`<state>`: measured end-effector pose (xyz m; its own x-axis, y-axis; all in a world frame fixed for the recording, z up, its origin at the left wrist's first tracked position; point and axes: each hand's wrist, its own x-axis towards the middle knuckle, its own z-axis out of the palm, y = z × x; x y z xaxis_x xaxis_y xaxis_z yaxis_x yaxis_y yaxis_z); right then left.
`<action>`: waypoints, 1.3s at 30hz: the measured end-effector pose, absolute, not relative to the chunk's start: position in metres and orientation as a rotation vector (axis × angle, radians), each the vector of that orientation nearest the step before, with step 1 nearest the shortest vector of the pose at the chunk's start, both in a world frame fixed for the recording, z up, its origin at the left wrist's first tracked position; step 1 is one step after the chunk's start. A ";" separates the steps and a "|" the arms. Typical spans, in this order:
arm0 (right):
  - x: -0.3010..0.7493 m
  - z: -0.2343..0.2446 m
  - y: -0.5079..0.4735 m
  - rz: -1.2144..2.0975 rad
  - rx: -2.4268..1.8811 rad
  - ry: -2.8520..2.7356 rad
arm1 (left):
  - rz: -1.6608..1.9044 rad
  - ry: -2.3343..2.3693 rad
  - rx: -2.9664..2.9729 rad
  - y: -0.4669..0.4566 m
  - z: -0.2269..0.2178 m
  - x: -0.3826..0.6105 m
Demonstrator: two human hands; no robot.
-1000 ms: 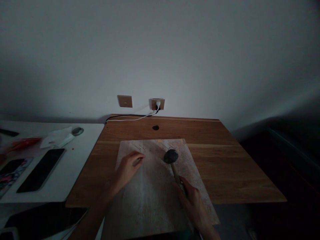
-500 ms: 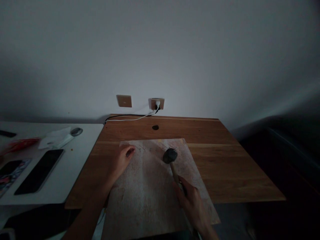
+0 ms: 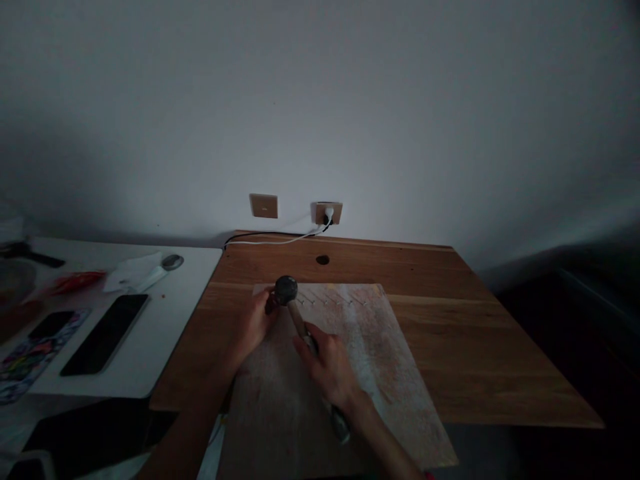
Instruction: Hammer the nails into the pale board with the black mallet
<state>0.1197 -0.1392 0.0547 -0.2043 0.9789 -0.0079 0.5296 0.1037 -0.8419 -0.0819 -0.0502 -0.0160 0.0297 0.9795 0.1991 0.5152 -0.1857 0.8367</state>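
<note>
My right hand (image 3: 330, 363) is closed round the handle of a mallet (image 3: 287, 291) with a dark, rounded head. That head is held over the upper left part of a worn board (image 3: 380, 373), right beside my left hand (image 3: 257, 317). My left hand's fingers are pinched together at the board's top left corner; the mallet head partly covers them, and what they hold is hidden. Along the board's far edge stands a row of several thin nails (image 3: 326, 302), to the right of the mallet head.
The board lies on a wooden desk (image 3: 490, 347) with a round cable hole (image 3: 323, 260). Cables run to a wall socket (image 3: 327, 213). On the white table (image 3: 150, 360) at left are a dark phone (image 3: 105, 333), a patterned phone case (image 3: 37, 360) and a roll of tape (image 3: 173, 262).
The mallet has swung left, from the middle of the board to beside my left hand. The view has shifted slightly left, and the nails now show more clearly.
</note>
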 end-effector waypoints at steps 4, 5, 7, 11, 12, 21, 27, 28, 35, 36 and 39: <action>0.115 0.053 -0.136 0.953 -1.493 -1.812 | 1.108 1.535 1.758 -0.048 -0.018 -0.081; 0.115 0.053 -0.137 0.946 -1.498 -1.809 | 1.108 1.534 1.758 -0.047 -0.018 -0.081; 0.115 0.053 -0.138 0.938 -1.506 -1.798 | 1.083 1.524 1.759 -0.045 -0.019 -0.081; 0.114 0.051 -0.141 0.934 -1.519 -1.784 | 1.049 1.515 1.745 -0.046 -0.018 -0.081; 0.114 0.050 -0.141 0.937 -1.521 -1.780 | 1.058 1.503 1.734 -0.046 -0.018 -0.081; 0.125 0.051 -0.152 1.054 -1.501 -1.675 | 1.080 1.443 1.747 -0.044 -0.019 -0.082; 0.160 0.034 -0.209 1.249 -1.535 -0.907 | 0.979 1.640 2.237 -0.095 -0.011 -0.096; 0.167 0.029 -0.217 1.261 -1.536 -0.799 | 0.959 1.667 2.259 -0.109 -0.012 -0.101; 0.200 0.023 -0.224 1.187 -1.623 -0.951 | 0.826 1.901 2.159 -0.170 -0.021 -0.133; 0.203 0.026 -0.223 1.210 -1.637 -1.073 | 0.823 1.908 2.153 -0.173 -0.022 -0.136; 0.210 0.033 -0.225 1.046 -1.736 -1.389 | 0.777 1.931 2.139 -0.178 -0.022 -0.141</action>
